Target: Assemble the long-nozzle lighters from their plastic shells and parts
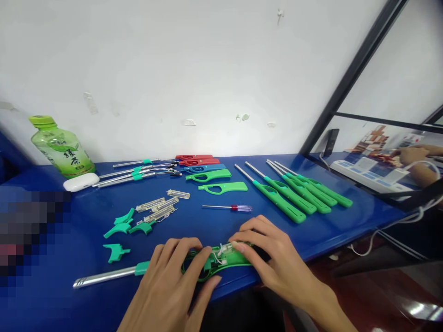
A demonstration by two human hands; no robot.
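Observation:
A green long-nosed lighter (214, 263) lies open near the front edge of the blue table (346, 221), its metal tube (104, 276) pointing left. My left hand (173, 281) presses down on its handle loop, fingers curled over it. My right hand (273, 258) rests on the rear of the body, fingertips pinching a small white inner part (226, 249). A small red-handled screwdriver (231, 208) lies just beyond my hands.
Several finished green lighters (297, 196) lie at the right. Empty red, blue and green handle shells (207, 170), metal tubes (134, 175), green triggers (121, 226) and clear fuel cells (159, 207) lie at centre-left. A green tea bottle (62, 147) and white case (81, 181) stand back left. Another person's hands (415, 159) work far right.

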